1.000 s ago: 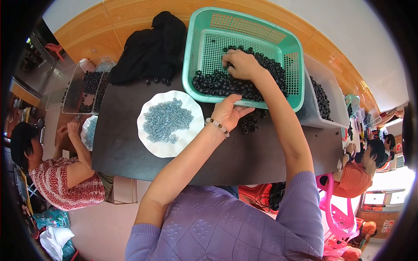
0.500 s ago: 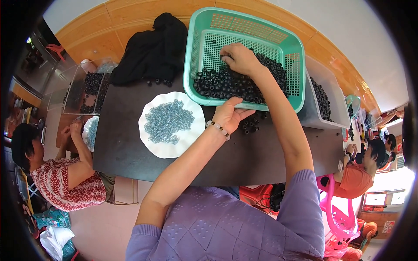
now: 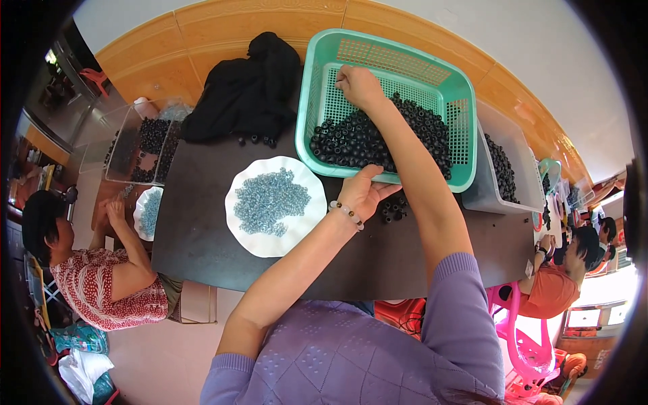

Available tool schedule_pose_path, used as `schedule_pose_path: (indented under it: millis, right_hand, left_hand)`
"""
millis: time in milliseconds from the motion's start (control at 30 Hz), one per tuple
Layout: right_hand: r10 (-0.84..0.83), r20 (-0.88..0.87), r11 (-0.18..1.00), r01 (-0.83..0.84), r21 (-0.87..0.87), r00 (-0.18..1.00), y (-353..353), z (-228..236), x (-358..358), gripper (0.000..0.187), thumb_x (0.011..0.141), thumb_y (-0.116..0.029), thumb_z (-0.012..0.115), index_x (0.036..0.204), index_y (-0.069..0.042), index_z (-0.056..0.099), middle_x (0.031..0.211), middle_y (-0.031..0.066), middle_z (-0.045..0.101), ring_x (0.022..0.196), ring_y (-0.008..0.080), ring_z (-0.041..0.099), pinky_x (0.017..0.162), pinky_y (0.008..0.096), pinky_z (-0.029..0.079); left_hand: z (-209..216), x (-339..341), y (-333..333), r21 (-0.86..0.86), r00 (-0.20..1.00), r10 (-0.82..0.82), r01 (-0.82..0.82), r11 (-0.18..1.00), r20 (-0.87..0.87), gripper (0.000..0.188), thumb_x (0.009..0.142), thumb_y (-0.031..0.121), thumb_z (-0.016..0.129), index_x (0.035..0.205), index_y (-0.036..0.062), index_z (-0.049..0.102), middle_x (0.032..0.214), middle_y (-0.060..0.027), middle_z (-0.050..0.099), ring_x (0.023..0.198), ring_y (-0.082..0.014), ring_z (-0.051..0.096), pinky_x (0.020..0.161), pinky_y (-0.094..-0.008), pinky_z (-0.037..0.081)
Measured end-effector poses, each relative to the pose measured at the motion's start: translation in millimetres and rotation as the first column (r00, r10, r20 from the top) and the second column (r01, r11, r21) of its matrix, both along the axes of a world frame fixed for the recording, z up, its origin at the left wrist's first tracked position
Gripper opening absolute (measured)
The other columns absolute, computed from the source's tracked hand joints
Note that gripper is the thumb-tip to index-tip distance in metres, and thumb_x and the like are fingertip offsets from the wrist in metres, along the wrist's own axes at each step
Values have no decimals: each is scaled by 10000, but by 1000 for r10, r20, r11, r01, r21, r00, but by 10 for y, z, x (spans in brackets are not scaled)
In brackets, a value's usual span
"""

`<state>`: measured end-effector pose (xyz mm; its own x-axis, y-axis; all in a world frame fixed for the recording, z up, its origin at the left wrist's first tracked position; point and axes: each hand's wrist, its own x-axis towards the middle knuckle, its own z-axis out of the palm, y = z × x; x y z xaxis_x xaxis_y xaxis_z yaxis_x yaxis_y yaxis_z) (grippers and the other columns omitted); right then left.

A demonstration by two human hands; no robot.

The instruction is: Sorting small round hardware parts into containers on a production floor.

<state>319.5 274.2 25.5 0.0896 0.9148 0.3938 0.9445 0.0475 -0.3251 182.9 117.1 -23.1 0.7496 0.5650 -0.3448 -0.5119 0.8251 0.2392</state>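
Observation:
A green mesh basket [image 3: 314,101] holds a heap of small round black pieces with holes [image 3: 351,142]. My left hand [image 3: 364,196], with a beaded bracelet on its wrist, grips the basket's near rim, thumb on top and fingers below. Over the basket's far left part, beyond the heap, is my right hand [image 3: 360,88], its fingers curled closed. What they hold, if anything, is hidden. Left of the basket a white scalloped plate [image 3: 312,226] bears a pile of small clear bluish rings [image 3: 270,199].
Black cloth [image 3: 243,91] lies left of the basket, some black pieces before it. A clear bin [image 3: 482,196] of black pieces stands right of the basket on the dark table [image 3: 398,270]. One person [image 3: 111,283] sits at left beside divided boxes [image 3: 128,152], another [image 3: 557,283] at right.
My right hand has lifted away from the black pieces toward the basket's far left, its fingers more curled. My left hand keeps its grip on the rim. The whole view has shifted slightly.

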Motion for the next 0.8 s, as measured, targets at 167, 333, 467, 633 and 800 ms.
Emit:
schedule_pose_path:
  millis: [167,333,467,633,800]
  right_hand:
    - [30,-73,986,-18,167,997,-73,-40,203,197,835,-184,523,874,-29,638,775,201,641,779,364,623,705,422,495]
    - [1,-291,994,32,109,957,-513,220,593,245,849,-214,554,942,-7,648,731,149,648,668,248,628,637,362,507]
    - [-117,-633,993,75,-93,765,-960,322,873,283,875,-318,598,871,-36,624,755,8,591,643,78,537,567,221,464]
    - [-185,-541,976,89,-198,820,-1477,372,1088,256,861,-305,624,890,-50,621,766,-24,578,650,53,519,565,204,443]
    - [-131,-464,959,-7,-284,876,-2086,626,577,187,834,-231,651,869,-49,626,712,-48,560,618,28,482,522,195,386]
  left_hand:
    - [-78,16,27,-29,1000,2,-2,1000,-4,85,855,-8,525,925,-42,492,996,-195,593,968,-337,604,897,-525,502]
    - [-102,8,8,-41,1000,10,-10,999,2,73,846,-22,531,905,-27,488,968,-179,592,959,-335,607,896,-553,493]
    - [-94,-3,14,-25,1000,17,-16,1000,18,90,836,-27,544,906,-20,488,971,-188,590,961,-343,605,905,-562,483]
    - [-32,11,5,-50,1000,11,-11,999,-4,106,828,-34,551,910,-17,486,982,-192,582,980,-359,594,905,-568,481]
    - [-9,-4,38,-65,999,32,-33,997,-11,155,812,-52,563,938,-28,476,1015,-185,557,1023,-363,573,922,-566,474]
